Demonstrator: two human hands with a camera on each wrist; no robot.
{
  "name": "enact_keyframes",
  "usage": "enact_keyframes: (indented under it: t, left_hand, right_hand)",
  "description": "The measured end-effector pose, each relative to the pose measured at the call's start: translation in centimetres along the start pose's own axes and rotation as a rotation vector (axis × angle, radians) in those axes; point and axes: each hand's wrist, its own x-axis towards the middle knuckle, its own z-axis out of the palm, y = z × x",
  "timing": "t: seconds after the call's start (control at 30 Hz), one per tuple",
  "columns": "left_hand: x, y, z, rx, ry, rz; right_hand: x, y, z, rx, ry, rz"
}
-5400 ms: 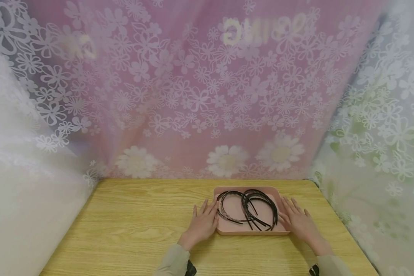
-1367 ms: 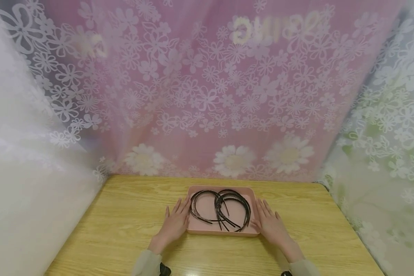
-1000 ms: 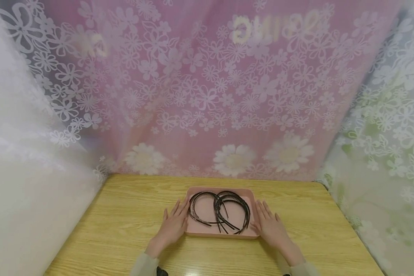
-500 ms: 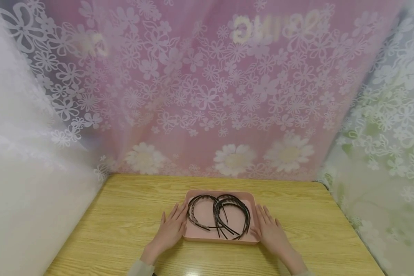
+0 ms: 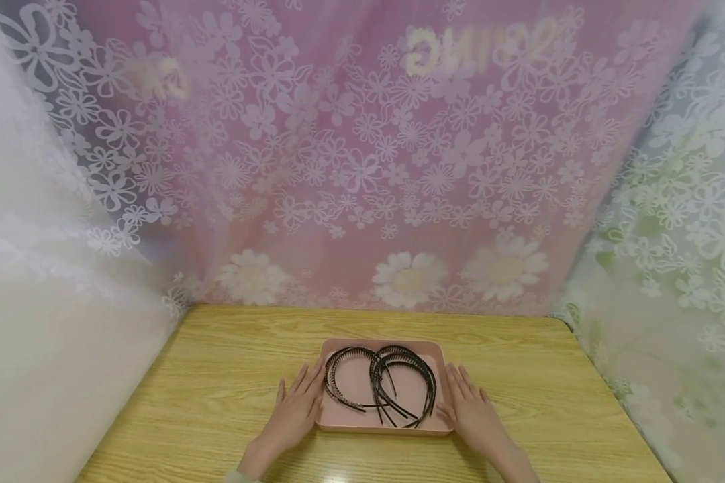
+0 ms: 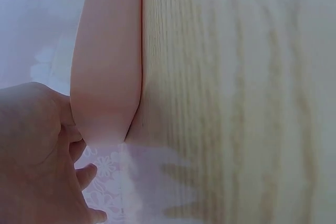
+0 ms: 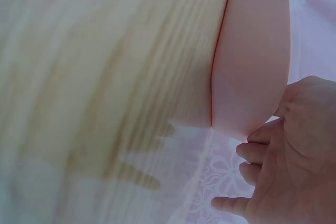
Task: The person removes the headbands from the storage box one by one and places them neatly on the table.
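Note:
A shallow pink tray lies on the wooden table, holding several black toothed headbands. They overlap in two loops, and the left loop includes a headband with a speckled pattern. My left hand rests along the tray's left side, fingers extended forward. On the opposite side, my right hand lies against the wall in the same way. Both wrist views show the tray's outer wall close up, with the hand touching its corner and the fingers reaching past it.
Wood-grain table extends around the tray on all sides. Behind it hangs a pink flowered curtain. Pale flowered sheets close off the left side and the right side.
Between both hands, the tray has shifted left across the table, then slid towards me over the last second. The headbands have travelled along inside it.

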Motion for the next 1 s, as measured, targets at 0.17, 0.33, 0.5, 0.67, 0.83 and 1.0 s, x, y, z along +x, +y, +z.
enact_keyframes:
  t: [0.17,0.33,0.5,0.67,0.83,1.0]
  left_hand:
    - [0.1,0.2,0.0,0.021,-0.009,-0.008]
    - [0.7,0.3,0.3,0.029,-0.003,-0.016]
    - [1.7,0.2,0.7,0.028,0.059,-0.016]
    - [2.6,0.1,1.2,0.021,0.106,-0.031]
    - [3.0,0.4,1.5,0.074,0.059,-0.073]
    - [3.2,0.7,1.7,0.105,0.026,-0.099]
  right_hand:
    - [0.0,0.2,0.3,0.01,-0.009,0.002]
    - [0.1,0.0,-0.3,0.009,-0.07,0.035]
    - [0.3,-0.2,-0.2,0.006,-0.052,0.023]
    - [0.3,0.0,0.3,-0.006,-0.019,-0.002]
    - [0.5,0.0,-0.1,0.032,-0.083,0.024]
    - [1.1,0.9,-1.0,0.071,-0.091,-0.026]
